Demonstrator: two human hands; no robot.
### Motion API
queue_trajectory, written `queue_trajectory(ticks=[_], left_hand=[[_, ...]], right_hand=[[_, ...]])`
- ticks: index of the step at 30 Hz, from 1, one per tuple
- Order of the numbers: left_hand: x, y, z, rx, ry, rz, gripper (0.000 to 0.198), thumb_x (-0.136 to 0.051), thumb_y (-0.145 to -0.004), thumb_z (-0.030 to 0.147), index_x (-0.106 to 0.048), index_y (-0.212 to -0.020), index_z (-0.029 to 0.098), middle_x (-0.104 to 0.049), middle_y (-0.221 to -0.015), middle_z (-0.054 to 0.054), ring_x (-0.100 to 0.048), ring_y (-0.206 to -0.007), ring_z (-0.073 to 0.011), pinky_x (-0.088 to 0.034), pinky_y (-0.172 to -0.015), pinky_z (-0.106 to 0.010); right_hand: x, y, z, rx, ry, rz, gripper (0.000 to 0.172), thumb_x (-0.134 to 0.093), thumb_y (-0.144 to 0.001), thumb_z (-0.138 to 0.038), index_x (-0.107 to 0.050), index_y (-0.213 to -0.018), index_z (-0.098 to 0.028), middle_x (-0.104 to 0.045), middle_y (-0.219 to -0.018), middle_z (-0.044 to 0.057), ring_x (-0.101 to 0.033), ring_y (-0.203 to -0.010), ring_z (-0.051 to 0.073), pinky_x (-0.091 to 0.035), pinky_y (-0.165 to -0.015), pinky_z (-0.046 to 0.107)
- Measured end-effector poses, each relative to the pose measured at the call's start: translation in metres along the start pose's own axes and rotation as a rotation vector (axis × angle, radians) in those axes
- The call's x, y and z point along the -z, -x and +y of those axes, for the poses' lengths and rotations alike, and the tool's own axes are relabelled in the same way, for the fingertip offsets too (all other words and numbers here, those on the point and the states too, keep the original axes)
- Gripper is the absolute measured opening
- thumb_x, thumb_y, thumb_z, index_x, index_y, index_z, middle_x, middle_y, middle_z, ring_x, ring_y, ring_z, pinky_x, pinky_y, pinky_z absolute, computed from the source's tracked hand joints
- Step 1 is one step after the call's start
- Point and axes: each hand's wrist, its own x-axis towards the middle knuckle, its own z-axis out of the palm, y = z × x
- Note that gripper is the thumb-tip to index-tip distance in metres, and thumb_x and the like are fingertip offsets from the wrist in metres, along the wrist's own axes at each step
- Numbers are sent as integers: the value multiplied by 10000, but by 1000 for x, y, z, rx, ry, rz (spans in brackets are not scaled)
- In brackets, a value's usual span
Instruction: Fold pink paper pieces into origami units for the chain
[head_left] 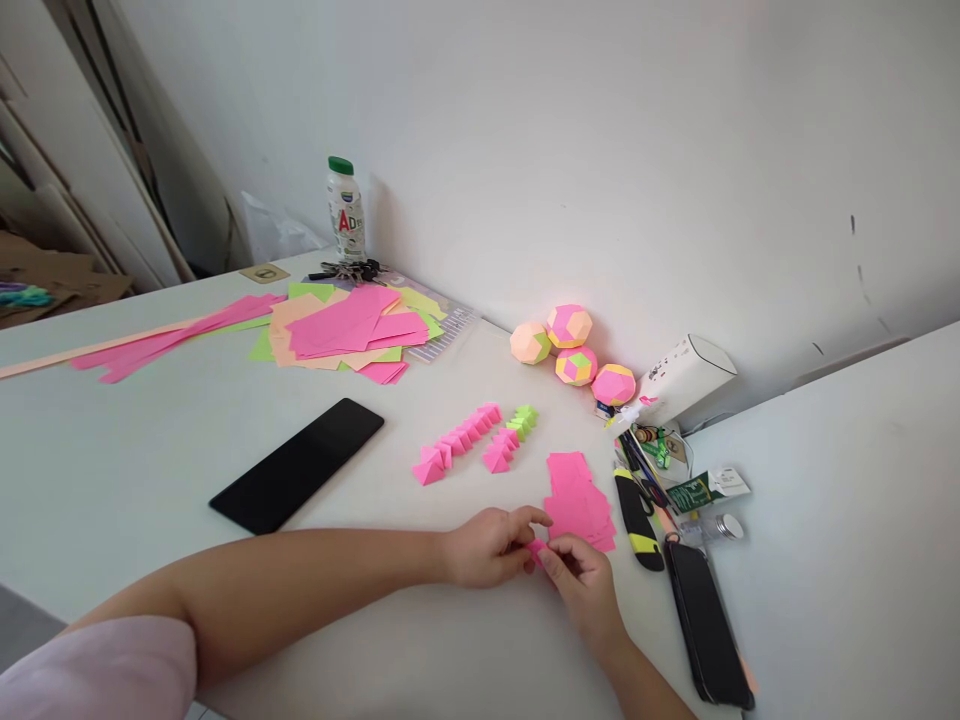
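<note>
Between my two hands is a small folded pink paper piece (536, 549), mostly covered by fingers. My left hand (491, 546) pinches it from the left, and my right hand (583, 580) grips its right side with thumb and fingers. Just beyond them lies a loose pile of pink paper sheets (576, 500). Farther left stand a row of folded pink paper units (459, 440) and a shorter row of pink and green units (511, 436).
Paper balls (576, 366) sit by the wall. A black tablet-like slab (300, 465) lies left of my hands, with coloured paper (345, 325) and a bottle (346, 215) behind. A utility knife (639, 520) and a phone (707, 620) line the right side.
</note>
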Motion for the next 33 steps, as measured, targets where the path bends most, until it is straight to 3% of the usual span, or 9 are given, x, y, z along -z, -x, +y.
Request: queue_trajectory(ticks=[3,6,8,11,24,33], left_hand=[[1,0,4,24,3,2,378,-423,-806,121,-443,-1178,188,-655,-737,14,-616,-694,-137,-432,-598,-210],[1,-1,10,57,-57,38,176,-478,-795,174,-584,-936,185,-635,-716,12,-552,-612,-114,-393,-542,-196],[1,-2,12,69,-120,80,88,-516,-775,207,-569,-715,170,-558,-608,26,-465,-545,-97,-342,-494,-192],[1,-3,13,69,-154,111,211,-532,-766,233,-461,-577,174,-427,-525,45,-368,-510,-86,-285,-469,-200],[2,-4,0,60,30,111,215,-576,-769,272,-510,-603,151,-424,-553,51,-371,-514,-71,-289,-461,-191],[2,-2,1,33,95,105,219,-605,-756,286,-553,-606,136,-433,-561,50,-376,-511,-66,-293,-460,-187]], right_hand=[[-1,1,-1,30,29,-2,281,-598,-829,-363,-569,-630,-166,-491,-563,-19,-415,-501,113,-368,-454,227],[-1,2,-1,51,53,7,288,-584,-836,-364,-552,-627,-167,-456,-560,-25,-401,-506,112,-363,-454,223],[-1,3,1,55,66,9,291,-578,-839,-364,-540,-627,-168,-437,-563,-27,-393,-508,113,-353,-451,223],[-1,3,2,65,86,4,295,-568,-844,-366,-525,-627,-172,-425,-568,-28,-390,-511,115,-344,-454,223],[-1,2,6,230,168,-68,192,-487,-875,-325,-587,-823,-170,-549,-688,28,-506,-589,161,-421,-514,229],[-2,2,23,245,163,-55,147,-491,-838,-266,-586,-779,-171,-562,-686,31,-522,-609,169,-423,-541,230]])
